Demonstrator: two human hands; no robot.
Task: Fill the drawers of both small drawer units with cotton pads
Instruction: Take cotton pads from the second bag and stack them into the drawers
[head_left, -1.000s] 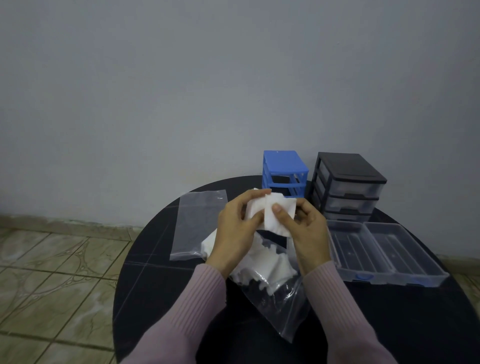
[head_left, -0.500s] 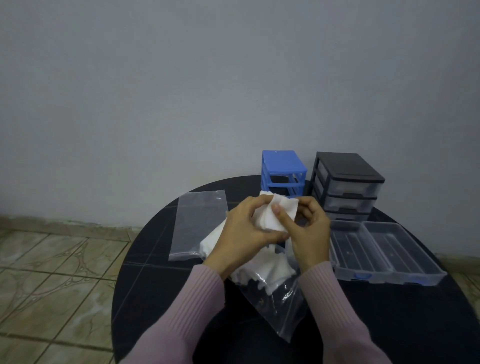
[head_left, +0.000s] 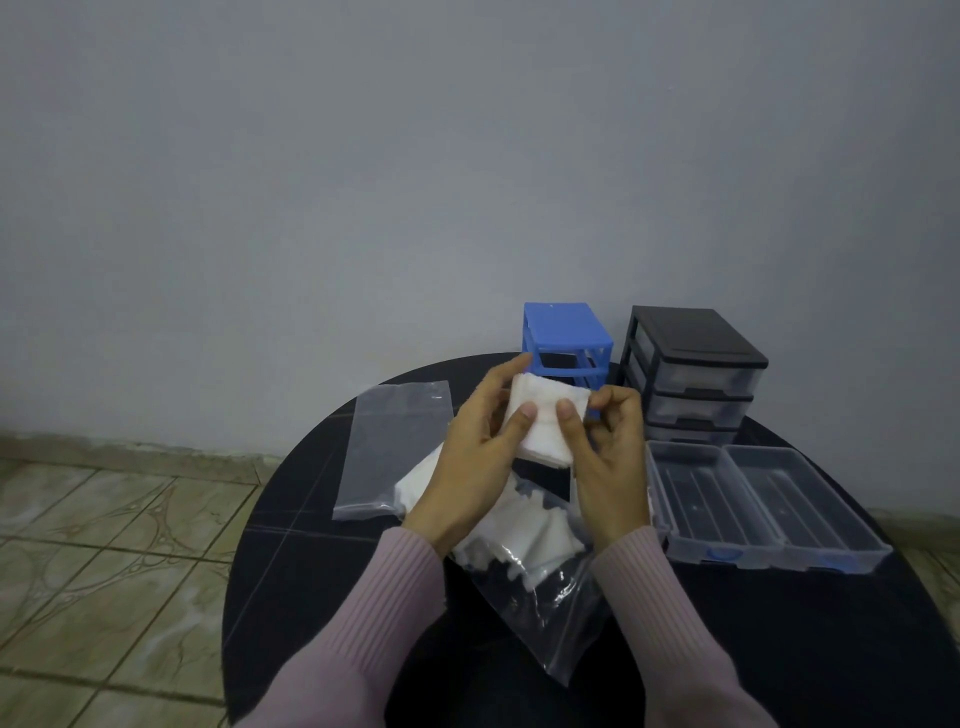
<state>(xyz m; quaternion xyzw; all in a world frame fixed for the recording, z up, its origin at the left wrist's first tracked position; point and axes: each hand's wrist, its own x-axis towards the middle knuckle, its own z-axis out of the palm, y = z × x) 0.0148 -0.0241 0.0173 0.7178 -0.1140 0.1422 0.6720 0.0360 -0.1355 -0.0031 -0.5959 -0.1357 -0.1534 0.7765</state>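
Both hands hold a small stack of white square cotton pads (head_left: 545, 423) above the table. My left hand (head_left: 478, 452) grips the stack's left side, and my right hand (head_left: 605, 457) pinches its right side with thumb and fingers. Under my hands lies an open clear bag (head_left: 550, 618) with more white pads (head_left: 524, 540) spilling from it. A blue drawer unit (head_left: 563, 338) with its slots empty stands at the back, and a black drawer unit (head_left: 691, 374) with its drawers in stands to its right. Two clear drawers (head_left: 769, 519) lie side by side at the right.
A flat clear plastic bag (head_left: 395, 447) lies at the left of the round black table (head_left: 779, 649). A grey wall stands just behind the units. Tiled floor (head_left: 104, 545) lies below the table's left edge.
My hands have squared the pads into a neater stack and lifted it slightly. My left fingers have shifted behind the stack.
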